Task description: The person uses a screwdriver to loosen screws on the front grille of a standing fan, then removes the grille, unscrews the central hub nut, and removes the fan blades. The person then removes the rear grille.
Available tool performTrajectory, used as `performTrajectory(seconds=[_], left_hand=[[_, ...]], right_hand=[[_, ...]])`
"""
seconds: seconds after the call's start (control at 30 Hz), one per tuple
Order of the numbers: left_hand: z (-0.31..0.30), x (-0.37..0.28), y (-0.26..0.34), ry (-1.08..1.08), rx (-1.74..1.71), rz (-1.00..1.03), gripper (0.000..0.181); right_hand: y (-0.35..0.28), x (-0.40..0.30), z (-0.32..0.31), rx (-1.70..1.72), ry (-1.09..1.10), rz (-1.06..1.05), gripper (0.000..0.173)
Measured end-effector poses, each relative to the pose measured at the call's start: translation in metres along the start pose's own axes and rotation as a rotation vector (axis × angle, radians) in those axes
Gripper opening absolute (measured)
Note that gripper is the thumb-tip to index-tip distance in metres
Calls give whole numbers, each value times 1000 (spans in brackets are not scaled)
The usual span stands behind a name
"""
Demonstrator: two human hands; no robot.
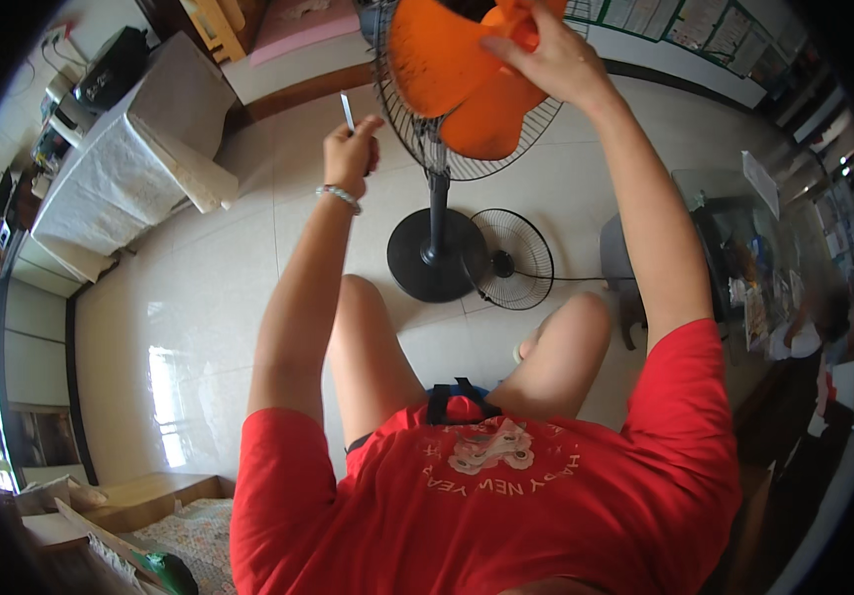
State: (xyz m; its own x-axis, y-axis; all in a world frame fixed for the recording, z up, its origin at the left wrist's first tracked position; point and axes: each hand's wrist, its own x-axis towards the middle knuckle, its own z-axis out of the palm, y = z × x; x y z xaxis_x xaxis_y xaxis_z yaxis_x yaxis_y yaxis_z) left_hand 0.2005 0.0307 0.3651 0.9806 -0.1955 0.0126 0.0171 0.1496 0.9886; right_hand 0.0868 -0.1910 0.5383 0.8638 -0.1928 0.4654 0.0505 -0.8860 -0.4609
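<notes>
An orange fan blade (434,67) with dark dust on it sits in front of the black wire rear guard (546,123) of a standing fan. My right hand (557,59) grips the blade near its hub, at the top of the view. To the left of the fan, my left hand (352,152) is closed around a slim tool (347,110), its flat metal end pointing up and away; whether it is a screwdriver cannot be told. The fan's black pole (438,193) rises from a round base (427,256). A round wire front guard (524,286) lies by the base.
A dark cord (583,279) runs right across the tiled floor (226,216) towards a grey stool (613,249). At the left stands a cloth-covered table (129,163) with appliances. A cluttered glass-topped table (717,193) is at the right. My bent knees flank the fan base.
</notes>
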Motion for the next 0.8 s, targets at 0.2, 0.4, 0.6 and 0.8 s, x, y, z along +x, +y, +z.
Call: performTrajectory(seconds=[0.2,0.4,0.6,0.8], left_hand=[[-16,12,-215,84,-195,-601,9],[-28,-12,-228,272,-506,-590,20],[-152,-38,-38,483,-319,368,24],[-313,-247,109,1243,1392,873,29]], right_hand=[[28,7,12,102,99,-185,67],[35,11,13,124,-56,-158,54],[120,15,-20,146,-31,-80,60],[143,45,4,-13,32,-181,60]])
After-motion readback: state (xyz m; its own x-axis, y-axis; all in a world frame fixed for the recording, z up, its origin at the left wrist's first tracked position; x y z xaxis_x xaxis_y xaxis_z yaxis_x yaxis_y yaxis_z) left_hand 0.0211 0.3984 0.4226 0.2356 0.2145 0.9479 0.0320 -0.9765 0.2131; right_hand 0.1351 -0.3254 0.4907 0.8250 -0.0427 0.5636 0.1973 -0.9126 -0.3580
